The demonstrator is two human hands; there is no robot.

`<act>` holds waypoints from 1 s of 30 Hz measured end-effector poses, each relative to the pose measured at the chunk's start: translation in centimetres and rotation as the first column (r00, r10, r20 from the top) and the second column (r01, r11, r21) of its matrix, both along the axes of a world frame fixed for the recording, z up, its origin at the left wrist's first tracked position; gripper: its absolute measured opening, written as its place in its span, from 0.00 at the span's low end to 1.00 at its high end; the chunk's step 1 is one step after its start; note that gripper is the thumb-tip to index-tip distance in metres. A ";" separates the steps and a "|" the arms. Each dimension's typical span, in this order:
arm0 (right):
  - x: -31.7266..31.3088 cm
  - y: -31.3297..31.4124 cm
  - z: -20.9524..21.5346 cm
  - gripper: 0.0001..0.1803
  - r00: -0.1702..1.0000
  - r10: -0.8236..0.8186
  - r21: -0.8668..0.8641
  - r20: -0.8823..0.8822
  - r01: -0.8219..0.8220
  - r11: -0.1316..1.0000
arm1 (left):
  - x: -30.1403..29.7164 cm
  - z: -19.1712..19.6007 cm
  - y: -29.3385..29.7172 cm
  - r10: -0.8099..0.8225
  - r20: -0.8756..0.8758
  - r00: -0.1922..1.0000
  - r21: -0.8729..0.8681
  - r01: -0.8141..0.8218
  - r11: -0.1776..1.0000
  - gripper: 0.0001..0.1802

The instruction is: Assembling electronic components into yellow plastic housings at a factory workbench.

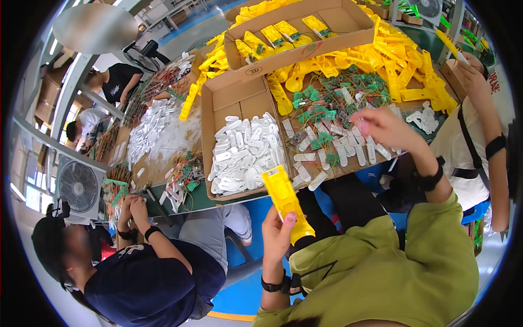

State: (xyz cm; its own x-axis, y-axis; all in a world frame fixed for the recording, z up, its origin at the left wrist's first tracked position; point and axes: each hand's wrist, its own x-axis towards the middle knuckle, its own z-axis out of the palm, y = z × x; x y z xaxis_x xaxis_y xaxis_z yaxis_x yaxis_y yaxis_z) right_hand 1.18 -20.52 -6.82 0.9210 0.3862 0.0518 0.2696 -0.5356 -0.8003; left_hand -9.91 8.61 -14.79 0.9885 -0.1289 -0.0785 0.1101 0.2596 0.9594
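My left hand [277, 235] is closed around a yellow plastic housing [284, 199], its thumb laid on the face. The long shell tilts upward in front of my lap, with cut-outs near its top end. Farther right, my right hand [389, 128] reaches over a heap of green circuit boards [342, 90] with thin coloured wires. Its fingers stretch to the left with a gap from the thumb, and nothing shows between them. White oblong plastic pieces [342, 152] lie in a rough row below that hand.
A cardboard box [211, 117] full of white plastic covers [245, 155] stands left of the boards. Behind it, another carton [327, 46] holds several yellow assemblies, among heaped yellow shells [403, 71]. Co-workers sit to the left [147, 267] and right [463, 141].
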 end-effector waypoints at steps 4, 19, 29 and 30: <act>4.7 -1.9 -0.6 0.12 0.946 -0.206 -0.082 0.251 0.232 0.969 | -0.6 -0.1 1.0 0.102 0.015 0.995 0.075 -0.103 0.992 0.19; 10.6 -11.1 -5.4 0.09 0.841 -0.409 -0.147 0.355 0.482 0.864 | 1.6 -1.0 -3.2 0.001 -0.031 1.000 0.101 0.002 0.995 0.20; 11.8 -12.4 -7.8 0.09 0.855 -0.401 -0.277 0.329 0.493 0.825 | 8.0 4.5 -1.2 0.604 0.045 0.796 -0.554 -0.483 0.678 0.18; 11.8 -12.6 -8.3 0.09 0.852 -0.413 -0.276 0.322 0.501 0.820 | 8.6 3.9 -1.6 0.620 0.002 0.784 -0.510 -0.533 0.676 0.18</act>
